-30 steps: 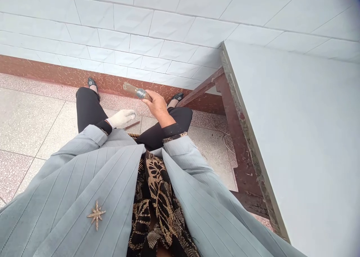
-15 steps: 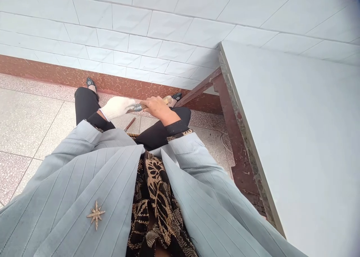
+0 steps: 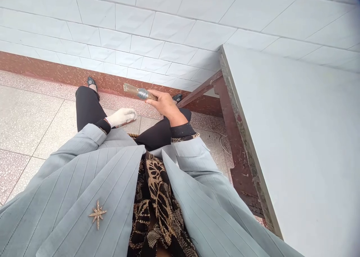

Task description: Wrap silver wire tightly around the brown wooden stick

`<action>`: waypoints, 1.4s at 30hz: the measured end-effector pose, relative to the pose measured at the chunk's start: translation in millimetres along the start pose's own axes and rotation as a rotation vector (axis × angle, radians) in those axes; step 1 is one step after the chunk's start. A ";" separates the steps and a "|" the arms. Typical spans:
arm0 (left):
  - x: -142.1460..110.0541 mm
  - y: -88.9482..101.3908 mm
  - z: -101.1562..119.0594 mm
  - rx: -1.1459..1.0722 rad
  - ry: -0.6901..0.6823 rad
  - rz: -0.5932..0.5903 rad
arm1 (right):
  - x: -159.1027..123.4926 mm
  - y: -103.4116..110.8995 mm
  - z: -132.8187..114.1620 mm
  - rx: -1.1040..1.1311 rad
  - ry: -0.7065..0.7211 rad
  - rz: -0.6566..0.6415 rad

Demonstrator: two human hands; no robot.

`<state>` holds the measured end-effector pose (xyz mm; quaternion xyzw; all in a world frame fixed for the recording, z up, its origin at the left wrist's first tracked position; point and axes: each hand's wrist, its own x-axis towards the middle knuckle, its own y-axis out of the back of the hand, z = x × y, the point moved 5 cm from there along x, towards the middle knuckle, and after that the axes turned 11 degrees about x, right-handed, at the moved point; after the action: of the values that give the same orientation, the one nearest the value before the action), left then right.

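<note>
My right hand (image 3: 165,106) is bare and closed round one end of a short, pale brown tool handle (image 3: 131,89) with a band of silvery wire (image 3: 143,94) wound about its middle. The handle's free end points left, and its exact kind does not show. Lower and to the left is my left hand (image 3: 120,117) in a white knitted glove, fingers curled. A thin reddish-brown stick (image 3: 121,125) shows right under the glove, mostly covered; whether the fingers grip it is hidden. The two hands are apart, both above the floor between my knees.
On the right stands a table with a pale top (image 3: 295,137) and a dark red wooden frame (image 3: 232,126). A white tiled wall (image 3: 146,47) with a brown skirting band (image 3: 64,68) runs in front. Speckled tiles (image 3: 36,111) cover the floor. A thin cable (image 3: 223,142) lies under the table.
My left hand rose to the wire-wound part of the handle, then dropped back over the brown stick. My right hand turned the handle rightward, then brought its free end back to the left.
</note>
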<state>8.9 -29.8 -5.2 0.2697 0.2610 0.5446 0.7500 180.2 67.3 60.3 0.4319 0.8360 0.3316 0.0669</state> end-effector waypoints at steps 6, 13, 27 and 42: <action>-4.0 0.0 23.5 0.438 -0.077 -0.057 | -2.7 -2.8 -2.4 -0.293 -0.163 -0.020; -9.3 9.6 37.3 0.899 -0.075 -0.081 | -9.0 -8.2 -13.0 -0.524 -0.216 -0.150; 9.0 64.9 59.3 0.754 -0.282 0.056 | -17.6 -18.9 -31.2 -0.533 0.033 -0.500; 7.0 -7.8 6.0 -0.024 -0.154 -0.108 | -7.1 14.8 -24.7 -0.098 -0.066 0.031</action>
<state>20.2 -25.8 -7.0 0.2873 0.2102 0.4842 0.7992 184.9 55.7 87.2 0.4518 0.8093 0.3588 0.1103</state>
